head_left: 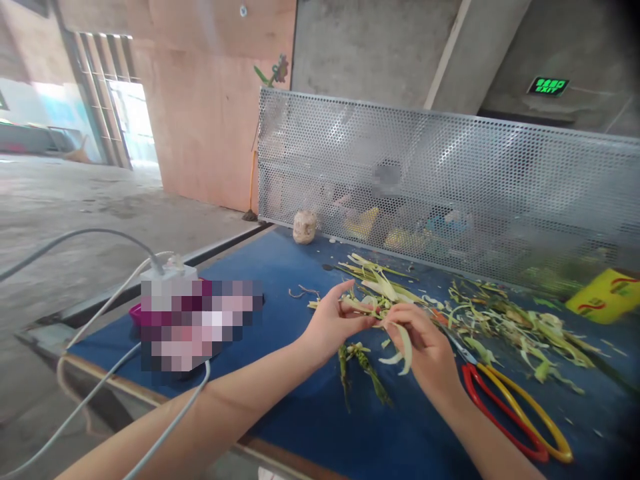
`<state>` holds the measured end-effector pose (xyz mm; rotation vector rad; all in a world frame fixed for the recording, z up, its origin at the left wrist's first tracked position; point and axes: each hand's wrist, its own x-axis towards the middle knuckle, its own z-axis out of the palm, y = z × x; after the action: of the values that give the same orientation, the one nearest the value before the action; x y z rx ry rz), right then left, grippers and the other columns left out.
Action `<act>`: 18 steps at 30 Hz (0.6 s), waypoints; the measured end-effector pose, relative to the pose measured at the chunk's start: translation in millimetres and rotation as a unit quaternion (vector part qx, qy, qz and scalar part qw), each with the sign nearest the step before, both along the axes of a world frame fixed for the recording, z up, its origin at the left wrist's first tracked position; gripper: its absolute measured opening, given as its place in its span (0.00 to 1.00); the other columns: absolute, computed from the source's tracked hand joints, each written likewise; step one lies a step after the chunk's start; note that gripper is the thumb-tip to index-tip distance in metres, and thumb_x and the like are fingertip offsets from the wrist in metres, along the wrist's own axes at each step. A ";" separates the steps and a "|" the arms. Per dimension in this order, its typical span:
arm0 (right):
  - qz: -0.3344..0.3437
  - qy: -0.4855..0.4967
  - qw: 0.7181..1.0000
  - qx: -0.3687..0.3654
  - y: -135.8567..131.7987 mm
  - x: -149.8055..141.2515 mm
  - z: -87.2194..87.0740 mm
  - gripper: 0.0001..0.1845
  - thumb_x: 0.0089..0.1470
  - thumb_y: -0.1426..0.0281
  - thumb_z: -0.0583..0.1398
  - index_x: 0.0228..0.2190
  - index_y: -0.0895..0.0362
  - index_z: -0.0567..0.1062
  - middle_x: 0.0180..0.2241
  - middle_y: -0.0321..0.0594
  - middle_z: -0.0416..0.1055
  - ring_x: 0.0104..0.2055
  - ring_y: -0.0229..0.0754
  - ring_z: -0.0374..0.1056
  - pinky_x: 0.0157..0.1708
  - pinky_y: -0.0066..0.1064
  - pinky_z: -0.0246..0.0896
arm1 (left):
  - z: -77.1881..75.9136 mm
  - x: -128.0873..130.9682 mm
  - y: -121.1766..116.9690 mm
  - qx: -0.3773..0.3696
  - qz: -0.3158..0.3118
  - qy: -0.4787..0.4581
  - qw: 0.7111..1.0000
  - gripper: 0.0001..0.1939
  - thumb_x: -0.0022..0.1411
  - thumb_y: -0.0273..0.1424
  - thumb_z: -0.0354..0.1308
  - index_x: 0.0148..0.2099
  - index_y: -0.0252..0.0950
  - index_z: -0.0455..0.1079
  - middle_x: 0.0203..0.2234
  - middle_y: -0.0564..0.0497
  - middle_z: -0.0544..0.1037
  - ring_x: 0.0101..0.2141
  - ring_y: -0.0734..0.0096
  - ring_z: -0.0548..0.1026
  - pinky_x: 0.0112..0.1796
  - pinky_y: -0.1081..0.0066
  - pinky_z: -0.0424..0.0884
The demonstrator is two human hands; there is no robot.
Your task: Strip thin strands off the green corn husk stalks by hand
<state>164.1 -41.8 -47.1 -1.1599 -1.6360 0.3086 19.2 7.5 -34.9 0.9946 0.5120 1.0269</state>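
Observation:
My left hand (327,327) and my right hand (420,340) meet fingertip to fingertip above the blue tabletop. Between them is a pale green plant piece, pinched by the left thumb and fingers; its exact kind I cannot make out. From the closed fingers of my right hand a curled, pale green leaf strip (405,350) hangs down. Below the hands lie small green plant sprigs (367,373). Just behind them are longer pale stalks (383,280). Scissors (520,407) with one red and one yellow handle lie right of my right forearm.
Plant scraps (530,327) cover the right of the table (280,267). A perforated metal panel (450,167) closes its back, with a person faintly visible behind. A yellow packet (607,297) and a pale roll (304,227) stand near it. Cables (120,367) cross the left edge.

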 end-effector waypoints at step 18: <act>0.107 0.349 0.901 -0.235 3.4 -7.0 -5.0 0.11 0.45 0.64 0.61 0.23 0.58 0.66 0.16 0.29 0.55 0.16 0.30 0.52 0.17 0.24 0.48 | -12.4 5.5 2.5 0.087 0.000 0.037 0.996 0.43 0.38 0.20 0.64 0.56 0.34 0.48 0.27 0.53 0.75 0.29 0.72 0.75 0.39 0.65 0.68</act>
<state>157.0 -38.4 -52.1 -1.0341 -1.0590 1.1726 24.6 10.0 -47.4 1.1906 0.4895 1.0503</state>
